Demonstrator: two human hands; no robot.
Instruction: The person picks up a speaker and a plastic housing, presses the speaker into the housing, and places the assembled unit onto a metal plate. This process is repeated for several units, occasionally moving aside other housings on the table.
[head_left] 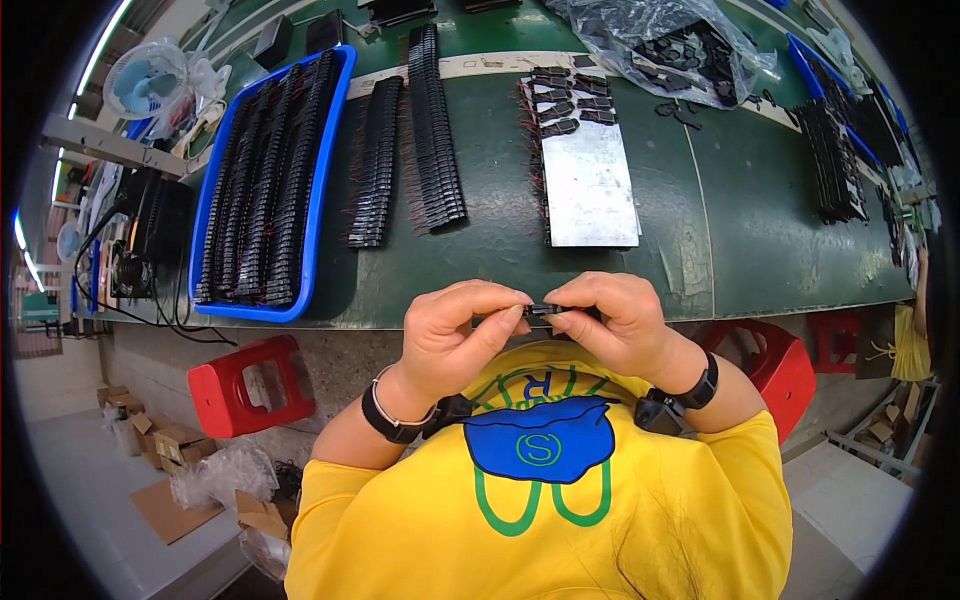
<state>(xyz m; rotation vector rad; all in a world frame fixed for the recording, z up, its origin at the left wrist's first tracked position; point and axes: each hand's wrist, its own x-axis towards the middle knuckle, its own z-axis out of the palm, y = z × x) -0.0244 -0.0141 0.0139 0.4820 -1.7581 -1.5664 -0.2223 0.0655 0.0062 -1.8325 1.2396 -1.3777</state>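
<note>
A small black plastic part (541, 309) is held between my two hands, just off the table's near edge. My left hand (455, 325) pinches its left end between thumb and forefinger. From the other side, my right hand (615, 315) grips the right end the same way. Beyond my hands lies a silvery white plate (590, 195), with several small black parts (565, 105) at its far end and thin red wires along its left edge. Two long rows of black parts (435, 140) lie to the left of the plate. My fingertips hide much of the held part.
A blue tray (346, 100) full of black wired parts stands at the left of the green table (700, 240). At the back right lies a clear plastic bag (600, 30) of black pieces. Red stools (215, 395) stand below the table edge; cables hang at the left.
</note>
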